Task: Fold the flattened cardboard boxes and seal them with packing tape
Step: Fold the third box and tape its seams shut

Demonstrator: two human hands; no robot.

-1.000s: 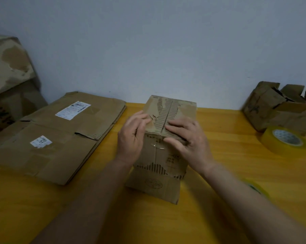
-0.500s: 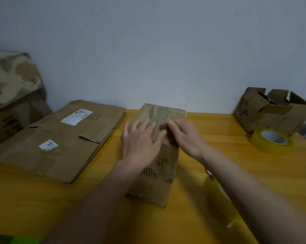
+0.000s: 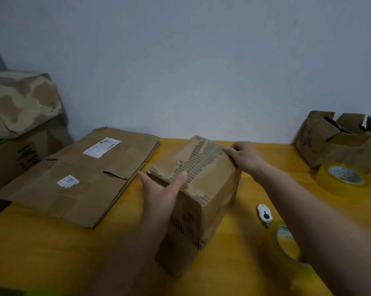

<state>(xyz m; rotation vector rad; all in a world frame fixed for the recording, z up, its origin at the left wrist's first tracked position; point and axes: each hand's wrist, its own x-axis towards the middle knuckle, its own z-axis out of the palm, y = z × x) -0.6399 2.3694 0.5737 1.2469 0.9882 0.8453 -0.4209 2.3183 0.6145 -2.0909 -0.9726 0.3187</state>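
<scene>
Bracing the folded cardboard box (image 3: 203,189), the left hand (image 3: 162,189) presses flat on its near side; the right hand (image 3: 244,157) grips the far top edge; its seam runs away; tape roll (image 3: 284,242) nearer right.

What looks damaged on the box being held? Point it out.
The top of the box is torn: the outer paper is stripped along the centre seam, baring the corrugated ribs, with a ragged flap near the left hand.

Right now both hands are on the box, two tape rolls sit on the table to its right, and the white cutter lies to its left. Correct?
Not quite. The head view shows the cutter to the right of the box, beside the near tape roll. The rest stands: left hand and right hand on the box, far tape roll also right.
</scene>
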